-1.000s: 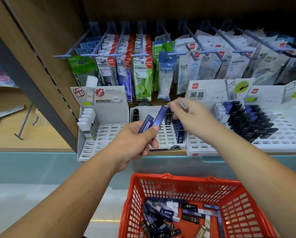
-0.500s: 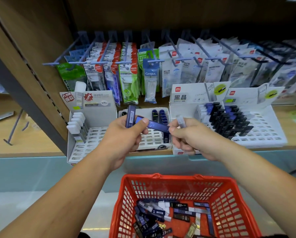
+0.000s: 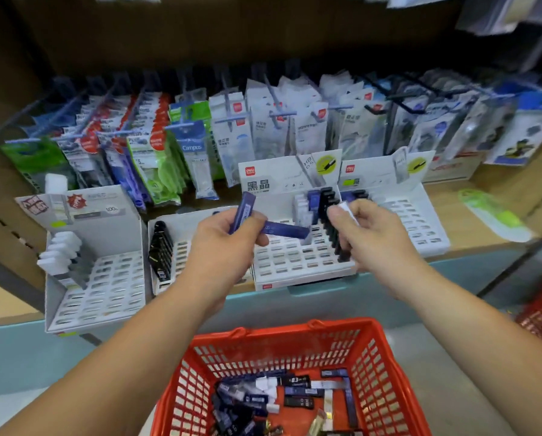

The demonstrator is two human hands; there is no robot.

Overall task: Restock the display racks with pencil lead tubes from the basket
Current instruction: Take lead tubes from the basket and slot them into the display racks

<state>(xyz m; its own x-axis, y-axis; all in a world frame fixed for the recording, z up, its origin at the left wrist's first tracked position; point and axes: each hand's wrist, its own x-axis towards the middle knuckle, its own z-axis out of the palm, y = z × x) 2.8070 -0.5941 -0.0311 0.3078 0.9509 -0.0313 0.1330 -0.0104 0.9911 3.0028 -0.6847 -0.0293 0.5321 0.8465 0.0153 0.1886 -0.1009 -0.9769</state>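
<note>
Hands: the left hand (image 3: 222, 247) curls round two blue tubes; the right hand (image 3: 373, 240) pinches a pale tube (image 3: 348, 210) between thumb and forefinger.
Tubes held: the upright blue tube (image 3: 243, 212) stands above the left knuckles. The level blue tube (image 3: 290, 230) juts toward the right hand, its free end short of it. All three hang above the slotted rack (image 3: 294, 262).
Handling: these look light, stiff and smooth-sided, so likely to slip when two share one grip. A pinch across the flat long sides near the middle seems safest, leaving the lower end free to enter a slot.
Rack: its grid is mostly bare at the front. A row of black tubes (image 3: 332, 225) stands along its right side, with blue and pale ones behind.
Neighbouring racks: similar racks on either side, each partly filled.
Basket: the red basket (image 3: 282, 333) sits below the forearms, with loose tubes (image 3: 282, 401) heaped on its floor.
Shelf: the wooden shelf (image 3: 483, 221) carries the racks, and hanging packets (image 3: 263, 127) crowd the hooks behind.
</note>
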